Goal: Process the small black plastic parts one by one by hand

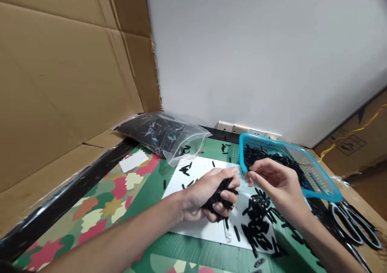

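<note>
My left hand (216, 194) is closed around a bunch of small, slim black pieces (222, 196), whose ends stick out between the fingers. To its right, my right hand (273, 180) has thumb and fingertips pinched together in front of the basket's near corner; what they hold, if anything, is too small to make out. Both hands are above a white sheet (205, 228). Many loose black pieces (256, 224) lie heaped on its right part, below my right hand. A small clear item (227, 233) lies under my left hand.
A blue plastic basket (325, 194) full of black pieces stands at the right. Scissors with grey-rimmed handles (346, 224) lie beside it. A zip bag (157, 134) of dark pieces rests at the back left, near a white card (133, 161). Cardboard (69, 63) walls the left side.
</note>
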{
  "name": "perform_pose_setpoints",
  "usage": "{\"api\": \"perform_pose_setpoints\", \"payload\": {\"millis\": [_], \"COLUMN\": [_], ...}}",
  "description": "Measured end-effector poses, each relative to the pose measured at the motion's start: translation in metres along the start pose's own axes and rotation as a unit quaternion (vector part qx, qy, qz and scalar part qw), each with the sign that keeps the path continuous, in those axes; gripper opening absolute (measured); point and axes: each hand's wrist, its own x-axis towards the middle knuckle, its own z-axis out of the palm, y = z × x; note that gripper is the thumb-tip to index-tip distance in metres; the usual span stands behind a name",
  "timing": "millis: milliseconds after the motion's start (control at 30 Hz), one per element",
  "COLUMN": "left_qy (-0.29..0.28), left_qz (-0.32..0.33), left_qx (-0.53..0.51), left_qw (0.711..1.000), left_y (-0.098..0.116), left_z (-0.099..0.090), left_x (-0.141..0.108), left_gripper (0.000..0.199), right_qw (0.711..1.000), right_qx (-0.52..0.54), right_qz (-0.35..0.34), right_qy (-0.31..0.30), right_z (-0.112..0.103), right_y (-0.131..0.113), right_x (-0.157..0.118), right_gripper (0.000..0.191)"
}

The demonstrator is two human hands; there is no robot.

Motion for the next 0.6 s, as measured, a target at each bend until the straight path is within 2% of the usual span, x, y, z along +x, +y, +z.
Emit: {"api": "perform_pose_setpoints", "payload": {"millis": [133,333,600], "left_qy": [-0.002,0.025,0.053], "left_qz": [-0.046,-0.097,-0.064], "left_qx": [-0.003,-0.026,-0.012], "left_qw": [0.999,0.995,0.996], "left_y": [-0.011,-0.017,-0.02], "left_z": [0.003,0.002,-0.002], "left_x": [0.009,0.014,0.014], "left_gripper": [0.058,0.059,0.06], "right_qw": [0.994,0.983,0.983], "right_qx": [0.098,0.159,0.171], "right_qz": [0.038,0.066,0.046], "right_qy": [0.002,-0.061,-0.039], "right_z": [-0.001,0.004,0.003], "right_y": [0.017,0.026,0.02], "right_x": [-0.021,-0.029,-0.027], "right_gripper": [0.017,0.017,0.015]}}
